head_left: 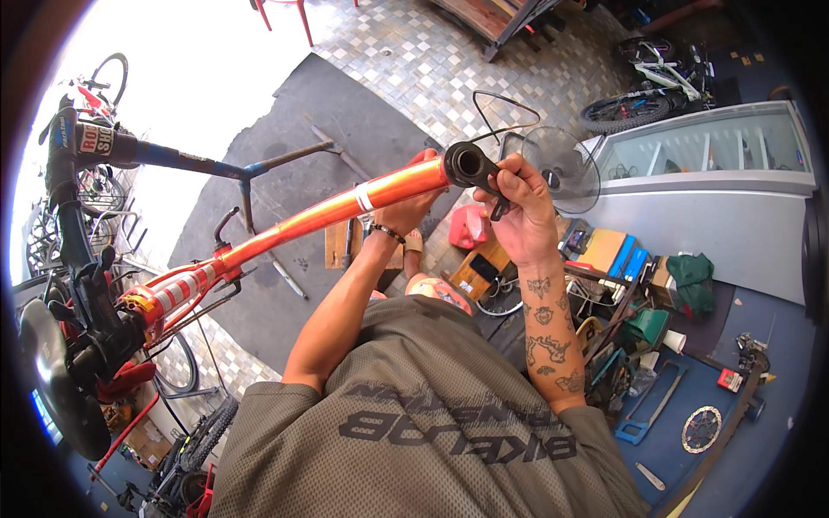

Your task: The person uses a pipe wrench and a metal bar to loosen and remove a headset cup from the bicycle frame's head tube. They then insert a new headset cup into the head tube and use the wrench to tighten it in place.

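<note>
An orange bicycle frame (345,205) with white bands slants across in front of me, its lower-left end clamped at the black repair stand (82,302) near a black saddle (53,380). My left hand (404,211) is wrapped round the tube from beneath, close to its far end; its fingertips show above the tube. At that end sits a black ring-shaped opening (469,162). My right hand (525,203) pinches a dark flat piece (498,207) beside the ring; whether it is joined to the ring I cannot tell. A thin dark cable (508,97) loops up behind the ring.
A round fan (566,168) stands beyond my right hand, before a grey glass-topped chest (699,207). A shelf with boxes (604,250) and a green cloth (691,281) is at right. A blue hacksaw (643,423) and a brake rotor (701,429) lie lower right. Several bicycles stand left.
</note>
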{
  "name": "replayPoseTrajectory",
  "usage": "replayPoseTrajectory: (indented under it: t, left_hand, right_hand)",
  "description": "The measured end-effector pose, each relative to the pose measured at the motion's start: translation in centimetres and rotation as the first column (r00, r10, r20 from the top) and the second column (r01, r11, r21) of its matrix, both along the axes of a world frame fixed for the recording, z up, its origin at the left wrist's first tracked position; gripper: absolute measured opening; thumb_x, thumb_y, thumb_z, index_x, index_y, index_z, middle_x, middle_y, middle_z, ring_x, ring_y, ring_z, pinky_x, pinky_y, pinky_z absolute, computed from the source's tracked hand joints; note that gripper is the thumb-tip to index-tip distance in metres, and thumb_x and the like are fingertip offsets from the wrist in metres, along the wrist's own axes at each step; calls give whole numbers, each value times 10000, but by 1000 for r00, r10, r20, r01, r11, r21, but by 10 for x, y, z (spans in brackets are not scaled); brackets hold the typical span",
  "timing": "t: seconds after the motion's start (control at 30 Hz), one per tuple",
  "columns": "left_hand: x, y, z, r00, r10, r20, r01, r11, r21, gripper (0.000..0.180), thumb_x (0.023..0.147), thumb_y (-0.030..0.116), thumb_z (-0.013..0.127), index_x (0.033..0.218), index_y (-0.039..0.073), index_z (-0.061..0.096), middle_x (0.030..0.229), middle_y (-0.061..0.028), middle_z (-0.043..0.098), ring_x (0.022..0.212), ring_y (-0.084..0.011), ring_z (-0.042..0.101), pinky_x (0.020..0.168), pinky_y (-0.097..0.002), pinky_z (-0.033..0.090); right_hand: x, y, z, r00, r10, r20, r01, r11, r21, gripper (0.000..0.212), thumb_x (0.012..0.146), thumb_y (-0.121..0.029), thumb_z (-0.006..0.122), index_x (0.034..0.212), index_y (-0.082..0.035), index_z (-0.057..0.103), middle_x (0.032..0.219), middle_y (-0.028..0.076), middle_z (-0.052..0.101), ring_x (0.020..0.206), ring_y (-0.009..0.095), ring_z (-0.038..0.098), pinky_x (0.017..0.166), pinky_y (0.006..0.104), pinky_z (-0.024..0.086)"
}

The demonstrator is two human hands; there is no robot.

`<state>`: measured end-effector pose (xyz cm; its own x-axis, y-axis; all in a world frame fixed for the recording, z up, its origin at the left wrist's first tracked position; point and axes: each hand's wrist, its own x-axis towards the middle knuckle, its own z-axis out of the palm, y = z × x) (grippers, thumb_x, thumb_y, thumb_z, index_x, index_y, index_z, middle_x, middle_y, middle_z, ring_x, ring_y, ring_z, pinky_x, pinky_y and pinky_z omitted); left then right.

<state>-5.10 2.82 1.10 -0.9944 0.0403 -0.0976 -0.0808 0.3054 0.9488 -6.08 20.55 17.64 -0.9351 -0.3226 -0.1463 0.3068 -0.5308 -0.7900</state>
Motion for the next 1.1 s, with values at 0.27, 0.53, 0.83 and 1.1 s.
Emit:
replayPoseTrajectory:
  t: [0.27, 0.53, 0.83, 1.1]
  left_hand:
    - [1, 1, 1, 1000, 6, 29, -5, 1000, -4, 664, 983, 429, 747, 1506, 72, 546, 1503, -95, 609, 1359, -213, 596, 1116, -362, 464]
    - [14, 1, 36, 972, 93, 216, -74, 993, -97, 699, 913, 464, 813, 1431, 47, 595, 1273, -106, 709, 1150, -232, 691, 994, -380, 521]
    - [107, -39, 93, 839, -125, 530, -160, 873, 460, 260, 989, 114, 680, 1221, 28, 600, 1025, -8, 580, 806, -84, 577, 674, -262, 508]
    - [36, -40, 239, 844, -197, -498, 6, 933, -359, 627, 933, -75, 612, 1533, 22, 458, 1506, -255, 499, 1350, -450, 538, 1136, -507, 451]
  right_hand:
    - [-7, 23, 52, 973, -44, -228, 89, 978, 191, 184, 1002, -160, 738, 1135, -45, 682, 994, 69, 756, 857, 177, 758, 626, 210, 436]
    - [24, 24, -2, 985, -158, -63, 157, 987, -24, 256, 1029, -188, 707, 1232, -34, 675, 1039, 122, 731, 647, 73, 476, 635, 221, 411]
    - [68, 68, -35, 960, -275, 56, 279, 958, -69, 211, 1057, -141, 653, 1264, -103, 666, 1053, 80, 737, 611, 67, 463, 654, 237, 402]
    - [63, 58, -51, 943, -303, 135, 319, 941, -113, 183, 1033, -156, 693, 1179, -48, 673, 1005, 100, 724, 636, 53, 471, 613, 218, 391]
